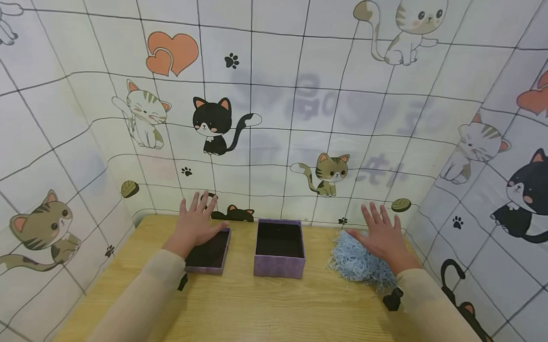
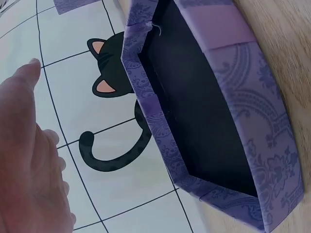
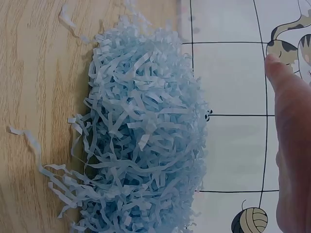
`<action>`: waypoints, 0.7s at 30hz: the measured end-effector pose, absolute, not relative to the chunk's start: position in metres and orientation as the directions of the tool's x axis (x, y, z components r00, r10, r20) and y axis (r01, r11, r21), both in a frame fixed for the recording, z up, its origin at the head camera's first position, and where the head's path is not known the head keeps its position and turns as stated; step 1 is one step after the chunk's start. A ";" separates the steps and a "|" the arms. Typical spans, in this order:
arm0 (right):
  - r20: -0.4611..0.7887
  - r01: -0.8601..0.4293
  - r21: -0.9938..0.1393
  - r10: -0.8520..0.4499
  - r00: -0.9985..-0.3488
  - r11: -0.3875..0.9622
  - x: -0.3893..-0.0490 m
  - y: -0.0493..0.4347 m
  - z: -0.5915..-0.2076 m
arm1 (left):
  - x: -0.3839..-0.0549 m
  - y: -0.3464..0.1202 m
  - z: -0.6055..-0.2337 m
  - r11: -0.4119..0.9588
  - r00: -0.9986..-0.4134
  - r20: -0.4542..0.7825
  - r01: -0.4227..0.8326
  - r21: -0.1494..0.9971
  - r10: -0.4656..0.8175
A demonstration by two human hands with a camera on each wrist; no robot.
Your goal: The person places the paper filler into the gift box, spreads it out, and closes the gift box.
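In the head view my left hand [image 1: 195,223] is held up with spread fingers over a shallow purple box lid [image 1: 207,270]. The lid lies hollow side up, its dark inside and patterned rim [image 2: 257,102] plain in the left wrist view. My right hand [image 1: 382,235], fingers also spread, is above a heap of light-blue shredded paper [image 1: 357,262]. The right wrist view shows the paper strips [image 3: 146,121] close up, apart from the hand. Between the hands stands an open purple box [image 1: 278,267] with a dark interior. Neither hand holds anything.
A wood-grain table [image 1: 269,311] carries everything. White sheeting [image 1: 278,55] with cat drawings and a grid rises behind it and on both sides. A few loose paper strips [image 3: 31,141] stray from the heap. Dark camera straps [image 1: 393,299] are at the wrists.
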State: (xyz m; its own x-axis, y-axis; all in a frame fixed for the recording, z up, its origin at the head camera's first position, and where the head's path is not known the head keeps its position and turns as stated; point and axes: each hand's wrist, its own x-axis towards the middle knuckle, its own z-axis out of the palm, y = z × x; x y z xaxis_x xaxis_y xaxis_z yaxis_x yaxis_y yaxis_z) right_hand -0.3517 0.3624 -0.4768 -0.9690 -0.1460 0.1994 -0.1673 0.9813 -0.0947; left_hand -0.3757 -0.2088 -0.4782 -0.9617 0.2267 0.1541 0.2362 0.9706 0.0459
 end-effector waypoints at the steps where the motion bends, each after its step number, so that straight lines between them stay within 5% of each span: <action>1: 0.199 -0.172 -0.097 -0.150 -0.969 0.980 -0.351 0.362 -0.476 | -0.375 -0.208 -0.478 0.968 -0.958 0.163 0.245 0.050 0.234; 21: 0.282 -0.306 -0.109 -0.266 -0.922 0.946 -0.331 0.348 -0.493 | -0.367 -0.165 -0.489 0.877 -0.874 0.264 0.456 0.153 0.409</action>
State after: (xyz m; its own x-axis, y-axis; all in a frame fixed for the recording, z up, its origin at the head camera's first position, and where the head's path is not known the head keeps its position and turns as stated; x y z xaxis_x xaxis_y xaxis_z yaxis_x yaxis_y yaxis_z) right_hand -0.3307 0.3480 -0.4932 -0.9219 -0.2656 0.2819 -0.3058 0.9458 -0.1090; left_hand -0.3671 -0.1646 -0.4889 -0.8738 0.4086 0.2638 0.4561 0.8767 0.1528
